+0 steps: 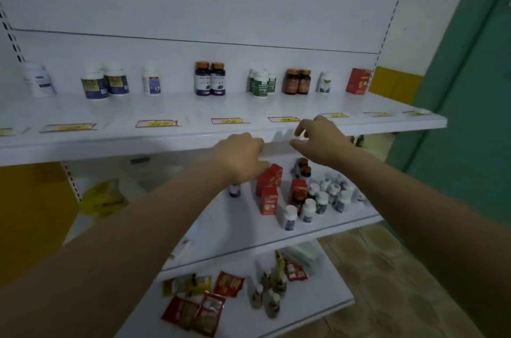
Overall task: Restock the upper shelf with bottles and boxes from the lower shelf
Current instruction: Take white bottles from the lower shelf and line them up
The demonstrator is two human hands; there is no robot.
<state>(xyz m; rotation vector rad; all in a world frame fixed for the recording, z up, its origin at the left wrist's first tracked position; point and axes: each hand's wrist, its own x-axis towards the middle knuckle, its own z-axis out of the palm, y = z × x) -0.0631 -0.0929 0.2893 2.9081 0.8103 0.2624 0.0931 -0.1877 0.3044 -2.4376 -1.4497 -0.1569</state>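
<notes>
The upper shelf (193,130) carries a spaced row of bottles along its back, among them a dark pair with orange caps (210,79), and a red box (358,81) at the far right. On the lower shelf (243,230) stand red boxes (268,199), white bottles (308,209) and brown bottles (304,169). My left hand (239,156) reaches under the upper shelf's front edge, its fingertips against the top of a tilted red box (272,176); the grip itself is hidden. Beside it, my right hand (322,141) hovers at the shelf edge with fingers apart, holding nothing.
Yellow price tags (157,124) line the upper shelf's front. A small blue-labelled bottle (235,190) stands below my left hand. The bottom shelf (318,299) holds red sachets (193,312) and small bottles. A yellow packet (103,196) lies at left. A green wall (464,116) is at right.
</notes>
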